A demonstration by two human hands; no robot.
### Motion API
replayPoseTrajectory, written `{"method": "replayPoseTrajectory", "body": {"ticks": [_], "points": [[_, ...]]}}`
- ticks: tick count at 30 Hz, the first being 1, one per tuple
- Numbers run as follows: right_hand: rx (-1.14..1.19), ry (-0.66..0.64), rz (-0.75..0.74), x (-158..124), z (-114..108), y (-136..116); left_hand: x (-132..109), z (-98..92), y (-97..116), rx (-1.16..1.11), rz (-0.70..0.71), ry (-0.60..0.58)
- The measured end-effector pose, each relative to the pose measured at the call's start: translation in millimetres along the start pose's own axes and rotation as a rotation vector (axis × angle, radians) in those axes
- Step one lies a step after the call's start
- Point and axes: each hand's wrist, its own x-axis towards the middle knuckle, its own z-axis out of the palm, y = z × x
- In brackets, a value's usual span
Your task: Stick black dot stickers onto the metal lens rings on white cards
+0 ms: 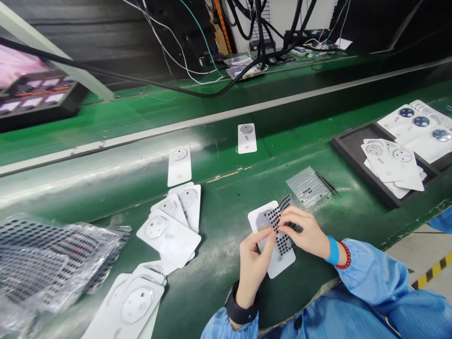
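My left hand (253,261) has thumb and forefinger pinched together at the left edge of a sheet of small black round stickers (283,246). Close beside it, my right hand (308,234) is closed on the same sheet, with its fingertips almost meeting those of the left. Whether a single dot is between the fingertips is too small to tell. Beneath the sheet lies a white rounded panel (281,268) with a grey round part near its upper end, partly covered by the sheet and my hands.
Fanned white panels (173,238) lie to the left, with more (123,306) nearer me. Plastic-wrapped dotted sheets (52,263) are far left. A clear dotted sheet (306,186) and tweezers (327,184) lie ahead right. A black tray (383,200) holds panels. Cables (197,94) hang at the back.
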Motion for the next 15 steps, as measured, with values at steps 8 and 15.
{"method": "replayPoseTrajectory", "body": {"ticks": [8,15], "points": [[-0.102,-0.11,0.001,-2,-1,2,2,2.6,-4,0.023,-0.03,-0.024],[-0.129,-0.136,0.051,-1,5,11,6,0.6,-16,0.022,-0.101,-0.018]]}}
